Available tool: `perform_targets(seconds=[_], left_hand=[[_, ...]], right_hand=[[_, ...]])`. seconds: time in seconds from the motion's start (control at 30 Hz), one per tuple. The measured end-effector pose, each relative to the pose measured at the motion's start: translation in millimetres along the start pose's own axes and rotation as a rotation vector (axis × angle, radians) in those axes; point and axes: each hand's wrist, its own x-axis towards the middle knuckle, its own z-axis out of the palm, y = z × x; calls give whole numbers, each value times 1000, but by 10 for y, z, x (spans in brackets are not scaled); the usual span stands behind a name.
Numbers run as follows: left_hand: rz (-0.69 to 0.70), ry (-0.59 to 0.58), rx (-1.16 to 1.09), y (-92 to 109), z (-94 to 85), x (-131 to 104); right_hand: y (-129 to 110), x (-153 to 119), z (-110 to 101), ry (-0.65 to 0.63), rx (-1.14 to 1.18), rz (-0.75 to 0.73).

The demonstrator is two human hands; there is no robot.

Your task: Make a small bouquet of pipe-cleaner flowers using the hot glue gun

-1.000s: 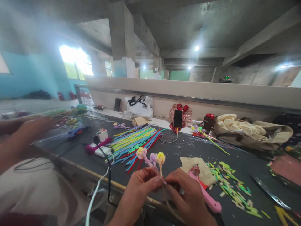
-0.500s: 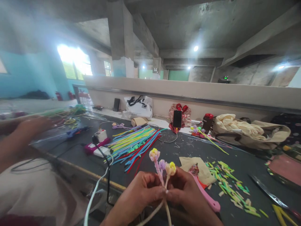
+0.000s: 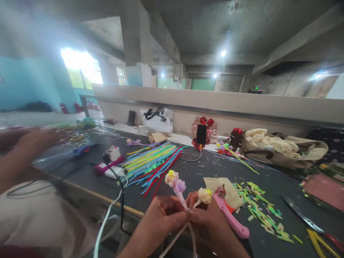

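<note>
My left hand (image 3: pixel 163 218) pinches the stem of a pink and purple pipe-cleaner flower (image 3: pixel 176 182) with a yellow tip. Close against it, my right hand (image 3: pixel 208 218) grips the stem of a cream pipe-cleaner flower (image 3: pixel 204 195) with a yellow edge. Both stems meet and cross between my fingertips, and two pale tails hang below. Beside my right hand lies a pink-handled tool (image 3: pixel 233 222), probably a glue gun, its tip by a tan paper sheet (image 3: pixel 228 191).
Colourful pipe cleaners (image 3: pixel 153 165) are heaped behind my hands. A power strip (image 3: pixel 110 168) with cables sits left. Cut pieces (image 3: pixel 263 204), scissors (image 3: pixel 303 218) and a propped phone (image 3: pixel 201 134) are on the table. At far left a co-worker's arm (image 3: pixel 24 147) reaches over.
The cream flower has tilted right, away from the pink and purple flower, which leans further left. My hands stay pinched together. The view has shifted slightly.
</note>
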Motion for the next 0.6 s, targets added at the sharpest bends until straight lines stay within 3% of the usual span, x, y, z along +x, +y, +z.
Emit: perform_targets(seconds=[0.1,0.2,0.33,0.4,0.47,0.6], left_hand=[[156,85,132,-10,21,-61],[339,243,339,-86,86,-90],[280,429,266,-162,185,-47],[161,399,117,-163,192,-12],[25,279,-53,-150,165,9],[-117,82,-293,-137,90,-4]], right_hand=[[-46,-12,71,99,-44,47],[-97,-27,152,169,-70,58],[-131,-22,212,213,-174,26],[-111,-7,193,216,-230,5],[-72,6,140,198,-240,-16],[-9,-1,-7,56,-181,-19]])
